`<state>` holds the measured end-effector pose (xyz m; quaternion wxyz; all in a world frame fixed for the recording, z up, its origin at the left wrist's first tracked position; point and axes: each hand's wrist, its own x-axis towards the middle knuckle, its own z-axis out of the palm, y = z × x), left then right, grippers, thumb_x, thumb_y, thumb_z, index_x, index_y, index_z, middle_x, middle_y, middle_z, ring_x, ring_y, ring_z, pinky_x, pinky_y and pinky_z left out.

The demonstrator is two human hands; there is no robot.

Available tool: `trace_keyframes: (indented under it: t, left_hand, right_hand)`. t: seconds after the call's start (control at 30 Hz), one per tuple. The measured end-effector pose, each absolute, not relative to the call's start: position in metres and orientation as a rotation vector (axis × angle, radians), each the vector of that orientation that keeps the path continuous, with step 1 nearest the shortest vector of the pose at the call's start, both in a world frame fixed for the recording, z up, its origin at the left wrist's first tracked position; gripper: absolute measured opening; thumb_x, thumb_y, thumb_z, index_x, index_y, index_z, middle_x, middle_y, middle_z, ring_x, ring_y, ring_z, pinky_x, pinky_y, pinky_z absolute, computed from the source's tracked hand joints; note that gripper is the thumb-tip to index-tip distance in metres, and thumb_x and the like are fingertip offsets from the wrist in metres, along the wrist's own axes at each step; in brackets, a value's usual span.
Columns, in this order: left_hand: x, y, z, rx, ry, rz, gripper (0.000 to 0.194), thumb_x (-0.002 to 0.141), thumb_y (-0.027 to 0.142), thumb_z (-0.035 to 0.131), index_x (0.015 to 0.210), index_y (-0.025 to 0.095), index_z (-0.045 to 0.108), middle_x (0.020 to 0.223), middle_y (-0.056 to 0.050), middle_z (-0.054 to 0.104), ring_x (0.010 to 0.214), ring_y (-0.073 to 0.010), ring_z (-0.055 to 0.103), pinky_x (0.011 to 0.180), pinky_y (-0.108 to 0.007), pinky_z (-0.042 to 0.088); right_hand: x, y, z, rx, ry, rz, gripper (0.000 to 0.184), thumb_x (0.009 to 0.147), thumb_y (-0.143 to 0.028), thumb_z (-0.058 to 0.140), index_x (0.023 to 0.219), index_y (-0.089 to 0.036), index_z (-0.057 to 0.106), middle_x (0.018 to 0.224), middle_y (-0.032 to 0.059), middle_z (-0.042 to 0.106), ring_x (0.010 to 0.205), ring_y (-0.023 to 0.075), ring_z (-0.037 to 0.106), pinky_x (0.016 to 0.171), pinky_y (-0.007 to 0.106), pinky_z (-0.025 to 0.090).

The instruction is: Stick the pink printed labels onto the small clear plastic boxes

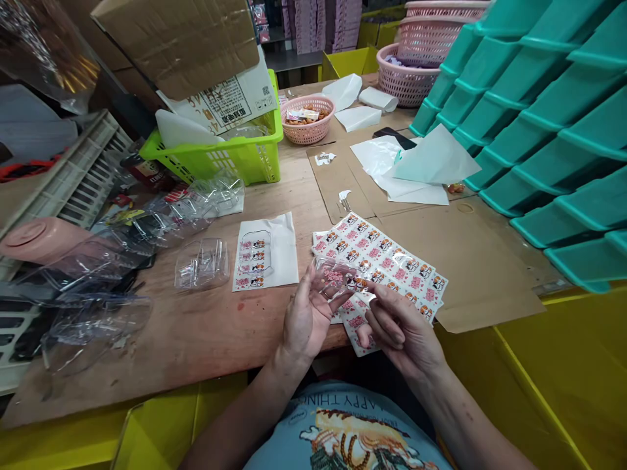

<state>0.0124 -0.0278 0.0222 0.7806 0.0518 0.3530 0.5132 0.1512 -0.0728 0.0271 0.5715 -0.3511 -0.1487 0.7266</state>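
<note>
A small clear plastic shell (pixel 323 269) with a sticker of pink lettering and cartoon cats is held up above the table's front edge. My left hand (pixel 307 316) grips it from the left, thumb in front and fingers behind. At its right end, my right hand (pixel 401 326) has the index finger and thumb closed on the edge by the cats; the other fingers are curled. Beneath and behind the hands lie overlapping sheets of cat stickers (pixel 392 258). To the left is a partly used sticker sheet (pixel 281 254) with a clear shell on it.
Another clear shell (pixel 202 264) and a heap of nested clear shells (pixel 166 212) lie left. A green basket (pixel 249 156) and a pink basket (pixel 306 130) stand behind. Peeled white papers (pixel 431 160) lie on cardboard, with stacked teal bins (pixel 548 137) at right.
</note>
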Motion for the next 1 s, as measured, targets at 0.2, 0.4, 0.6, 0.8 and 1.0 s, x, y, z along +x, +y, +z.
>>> trace_keyframes:
  t: [0.2,0.4,0.6,0.8,1.0]
  left_hand:
    - [0.012,-0.027,0.021,0.138,0.740,1.109,0.023,0.094,0.034,0.054,0.098,0.016,0.068,0.101,-0.006,0.074,0.092,-0.0194,0.070,0.090,-0.041,0.055]
    - [0.012,-0.028,0.020,0.144,0.700,1.128,0.025,0.097,0.032,0.050,0.107,0.017,0.066,0.107,-0.006,0.073,0.097,-0.0196,0.069,0.092,-0.042,0.055]
    - [0.012,-0.027,0.020,0.178,0.689,1.106,0.025,0.096,0.034,0.050,0.104,0.018,0.068,0.106,-0.005,0.074,0.097,-0.0187,0.070,0.096,-0.042,0.053]
    - [0.012,-0.027,0.018,0.203,0.676,1.105,0.026,0.095,0.036,0.053,0.105,0.018,0.069,0.108,-0.006,0.073,0.100,-0.0197,0.069,0.097,-0.044,0.053]
    - [0.013,-0.027,0.017,0.275,0.692,1.122,0.028,0.088,0.037,0.064,0.110,0.020,0.067,0.114,-0.007,0.071,0.102,-0.0223,0.068,0.093,-0.044,0.055]
  right_hand:
    - [0.149,-0.072,0.021,-0.833,-0.316,1.699,0.021,0.088,-0.031,0.067,0.101,-0.016,0.075,0.034,-0.0117,0.034,0.033,0.0037,0.016,0.047,0.022,0.052]
    - [0.150,-0.072,0.017,-0.853,-0.318,1.683,0.022,0.087,-0.031,0.068,0.103,-0.017,0.075,0.034,-0.0115,0.033,0.033,0.0040,0.017,0.046,0.023,0.052]
    - [0.149,-0.071,0.015,-0.874,-0.331,1.670,0.022,0.089,-0.031,0.067,0.105,-0.017,0.075,0.034,-0.0117,0.033,0.034,0.0039,0.017,0.048,0.026,0.054]
    - [0.149,-0.072,0.015,-0.903,-0.375,1.636,0.023,0.090,-0.031,0.066,0.106,-0.017,0.075,0.036,-0.0119,0.031,0.034,0.0036,0.017,0.048,0.025,0.053]
    - [0.147,-0.072,0.016,-0.960,-0.454,1.563,0.027,0.089,-0.033,0.065,0.108,-0.016,0.074,0.037,-0.0120,0.029,0.035,0.0036,0.018,0.049,0.026,0.053]
